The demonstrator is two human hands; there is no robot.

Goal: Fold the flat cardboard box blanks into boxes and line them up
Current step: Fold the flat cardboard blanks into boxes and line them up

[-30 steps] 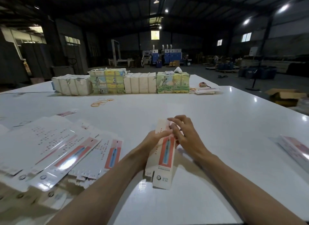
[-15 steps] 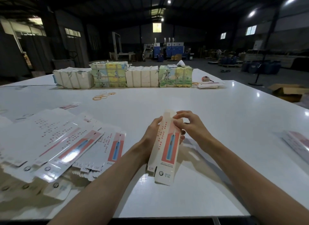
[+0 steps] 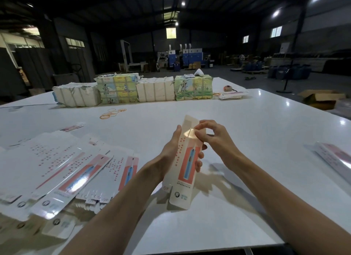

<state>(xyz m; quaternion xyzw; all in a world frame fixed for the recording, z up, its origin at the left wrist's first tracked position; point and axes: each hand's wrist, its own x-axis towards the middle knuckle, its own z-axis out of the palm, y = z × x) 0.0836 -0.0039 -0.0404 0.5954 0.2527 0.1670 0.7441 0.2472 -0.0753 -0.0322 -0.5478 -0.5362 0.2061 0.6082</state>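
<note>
Head view: box (image 3: pixel 187 178) in left grip (image 3: pixel 171 150), right grip (image 3: pixel 216 141) pinching top.

The left grip (image 3: pixel 171 152) is largely hidden behind the box (image 3: pixel 187 159); only its fingertips (image 3: pixel 199 157) are seen past the box's right side. The box's print is too small to be read, and a patch near the top is washed out by glare. The blanks (image 3: pixel 62 171) are cut off by the left and bottom edges, and a second box (image 3: pixel 334 158) by the right edge. A small pink thing (image 3: pixel 228 88) far off on the surface (image 3: pixel 247 131) cannot be identified.
</note>
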